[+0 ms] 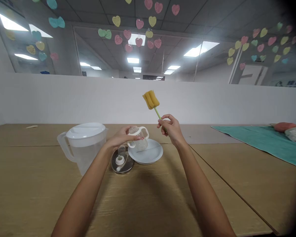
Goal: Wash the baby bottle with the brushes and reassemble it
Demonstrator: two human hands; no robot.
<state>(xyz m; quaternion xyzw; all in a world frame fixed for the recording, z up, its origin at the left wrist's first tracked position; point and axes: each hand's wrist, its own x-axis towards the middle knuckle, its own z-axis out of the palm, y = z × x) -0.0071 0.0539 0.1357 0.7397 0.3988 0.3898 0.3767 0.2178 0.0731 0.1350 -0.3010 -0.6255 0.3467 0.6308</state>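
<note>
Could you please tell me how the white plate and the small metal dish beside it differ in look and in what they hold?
The white plate is pale, matte and larger; the metal dish is dark, shiny and smaller. The plate lies nearly bare under the baby bottle held in the left hand, while the dish holds small white bottle parts. Both are round, shallow and lie flat on the wooden table, edges touching or overlapping.
</note>
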